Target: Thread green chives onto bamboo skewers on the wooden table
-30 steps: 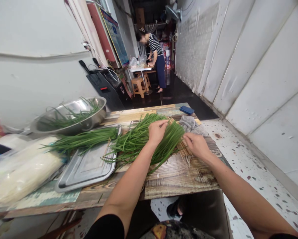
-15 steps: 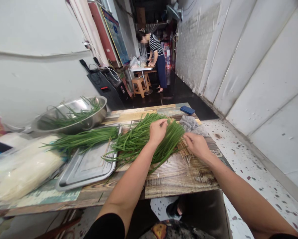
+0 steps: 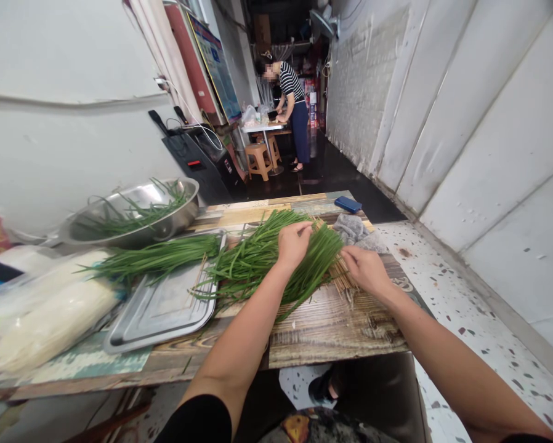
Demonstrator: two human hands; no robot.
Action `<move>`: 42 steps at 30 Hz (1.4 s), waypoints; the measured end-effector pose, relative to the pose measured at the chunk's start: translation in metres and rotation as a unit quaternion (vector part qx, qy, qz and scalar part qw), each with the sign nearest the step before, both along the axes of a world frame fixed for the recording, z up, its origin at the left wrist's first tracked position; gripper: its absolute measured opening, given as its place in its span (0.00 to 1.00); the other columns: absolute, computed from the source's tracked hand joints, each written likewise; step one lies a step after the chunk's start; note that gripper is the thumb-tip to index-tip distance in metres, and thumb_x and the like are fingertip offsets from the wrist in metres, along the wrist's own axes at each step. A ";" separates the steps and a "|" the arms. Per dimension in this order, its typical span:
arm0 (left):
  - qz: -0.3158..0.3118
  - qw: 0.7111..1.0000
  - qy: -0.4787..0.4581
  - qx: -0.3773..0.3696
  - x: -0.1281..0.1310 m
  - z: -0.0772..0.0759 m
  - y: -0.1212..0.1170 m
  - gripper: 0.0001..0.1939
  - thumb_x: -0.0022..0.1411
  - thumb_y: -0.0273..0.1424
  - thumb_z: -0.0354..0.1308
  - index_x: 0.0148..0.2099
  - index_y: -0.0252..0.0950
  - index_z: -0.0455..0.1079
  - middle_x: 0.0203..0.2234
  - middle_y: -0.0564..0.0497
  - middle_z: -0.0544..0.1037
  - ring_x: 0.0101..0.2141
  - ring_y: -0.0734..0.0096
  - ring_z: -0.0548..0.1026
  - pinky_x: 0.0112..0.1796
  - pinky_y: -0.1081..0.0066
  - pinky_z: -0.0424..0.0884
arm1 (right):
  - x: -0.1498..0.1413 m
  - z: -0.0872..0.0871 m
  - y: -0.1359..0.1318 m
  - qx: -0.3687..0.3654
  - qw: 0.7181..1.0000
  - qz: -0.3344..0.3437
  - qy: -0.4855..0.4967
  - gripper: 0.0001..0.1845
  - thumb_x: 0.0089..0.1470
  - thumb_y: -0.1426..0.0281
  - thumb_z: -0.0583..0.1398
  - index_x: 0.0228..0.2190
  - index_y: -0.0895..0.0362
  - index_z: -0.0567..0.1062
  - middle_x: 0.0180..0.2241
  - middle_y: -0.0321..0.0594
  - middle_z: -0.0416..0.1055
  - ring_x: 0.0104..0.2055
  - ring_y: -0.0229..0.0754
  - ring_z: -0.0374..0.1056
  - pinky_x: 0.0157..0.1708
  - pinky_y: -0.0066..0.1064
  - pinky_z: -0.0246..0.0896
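— Fingers of the left hand (image 3: 293, 243) curl down onto the far end of the chive bundle (image 3: 276, 258) and pinch a few of its stalks, as far as the head view shows. Do you see it the same way?

— Yes, the fingertips press into the greens near the cut ends. And the right hand (image 3: 365, 269)?

— It lies just beside the bundle, on its right, knuckles up, fingers bent over the bamboo skewers (image 3: 343, 278). Whether it has one gripped or only touches them, I cannot tell.

— Where do the chives lie?

— Across the middle of the wooden table (image 3: 332, 326), ends toward the hands, leafy tips fanning left over the edge of the metal tray (image 3: 165, 311).

— What else is on the table?

— A second chive bunch (image 3: 156, 258) rests on the tray's far side. Behind it stands a steel bowl (image 3: 133, 215) with loose green stalks inside. At the left edge lies a bag of pale noodles (image 3: 50, 320). Beyond the hands there is a grey cloth (image 3: 356, 231), and past that a blue phone (image 3: 347, 203) near the far table edge.

— Anyone else?

— A person in a striped top (image 3: 291, 107) bends over a small table well down the corridor
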State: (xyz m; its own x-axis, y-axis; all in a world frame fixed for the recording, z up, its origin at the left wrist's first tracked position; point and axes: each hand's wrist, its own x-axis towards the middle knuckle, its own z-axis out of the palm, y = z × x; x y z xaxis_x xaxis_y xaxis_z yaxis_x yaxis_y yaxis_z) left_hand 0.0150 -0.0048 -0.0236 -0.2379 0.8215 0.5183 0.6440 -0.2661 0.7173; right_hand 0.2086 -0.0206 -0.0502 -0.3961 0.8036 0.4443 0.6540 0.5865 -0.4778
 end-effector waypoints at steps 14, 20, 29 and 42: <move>-0.018 0.998 0.053 0.020 -0.001 -0.003 0.000 0.09 0.57 0.25 0.57 0.38 0.36 0.77 0.36 0.50 0.80 0.39 0.70 0.77 0.47 0.68 0.69 | 0.000 0.000 0.001 0.009 1.000 -0.002 -0.005 0.16 0.57 0.67 0.48 0.29 0.56 0.74 0.26 0.39 0.74 0.27 0.39 0.67 0.29 0.26 0.53; -0.044 0.993 0.109 0.004 0.002 -0.010 -0.003 0.10 0.59 0.26 0.54 0.39 0.40 0.76 0.38 0.50 0.80 0.41 0.70 0.75 0.48 0.65 0.67 | 0.000 -0.001 0.000 0.011 1.000 -0.017 -0.017 0.15 0.57 0.67 0.48 0.29 0.56 0.73 0.26 0.39 0.73 0.27 0.39 0.66 0.29 0.26 0.52; 0.029 0.980 0.187 -0.067 -0.026 0.008 -0.006 0.14 0.60 0.25 0.50 0.40 0.42 0.76 0.39 0.49 0.79 0.43 0.63 0.73 0.49 0.59 0.59 | 0.009 0.008 0.004 -0.025 0.998 -0.019 -0.054 0.12 0.53 0.68 0.51 0.24 0.56 0.72 0.20 0.36 0.70 0.22 0.36 0.62 0.25 0.26 0.49; 0.001 0.948 0.287 -0.137 -0.006 -0.005 -0.005 0.08 0.57 0.35 0.57 0.34 0.41 0.77 0.34 0.46 0.75 0.41 0.59 0.67 0.44 0.58 0.56 | 0.011 0.009 0.006 -0.037 0.985 -0.057 -0.157 0.12 0.51 0.69 0.52 0.21 0.56 0.70 0.22 0.40 0.71 0.24 0.38 0.63 0.24 0.28 0.46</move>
State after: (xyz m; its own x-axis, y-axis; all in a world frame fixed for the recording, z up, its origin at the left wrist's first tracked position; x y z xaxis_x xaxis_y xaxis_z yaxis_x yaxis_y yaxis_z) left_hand 0.0087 -0.0096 -0.0283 0.0167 0.9438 0.3301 0.9498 -0.1181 0.2898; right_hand 0.2192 -0.0144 -0.0416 -0.4098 0.8766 0.2523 0.8363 0.4715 -0.2799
